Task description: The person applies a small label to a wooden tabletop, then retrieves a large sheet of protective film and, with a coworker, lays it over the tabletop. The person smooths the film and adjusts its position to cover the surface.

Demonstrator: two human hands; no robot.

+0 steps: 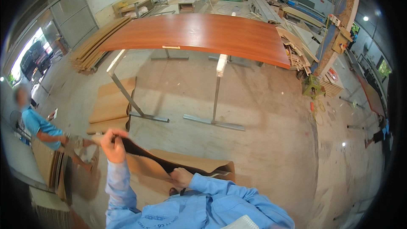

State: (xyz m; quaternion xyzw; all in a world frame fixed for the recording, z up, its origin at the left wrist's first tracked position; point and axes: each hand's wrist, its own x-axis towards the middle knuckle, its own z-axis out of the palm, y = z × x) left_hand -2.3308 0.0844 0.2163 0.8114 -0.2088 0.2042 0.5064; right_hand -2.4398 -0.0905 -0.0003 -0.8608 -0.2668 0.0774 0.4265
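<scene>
In front of my body a large brown cardboard sheet (146, 167) is folded over, with a dark gap between its layers and a finely toothed edge. Raised at the left, my left hand (113, 145) is closed on the sheet's upper corner. Lower and nearer my waist, my right hand (181, 177) is closed on the toothed edge, its fingertips partly hidden by the fold. More brown cardboard (203, 160) spreads to the right, behind my right forearm.
A glossy reddish-brown panel (195, 32) lies ahead on metal stands (215, 97). Folded cardboard (111, 101) rests on the floor at left. A person in a blue shirt (38, 125) stands at far left, beside stacked boards (48, 161). Wood scraps (294, 51) are piled right.
</scene>
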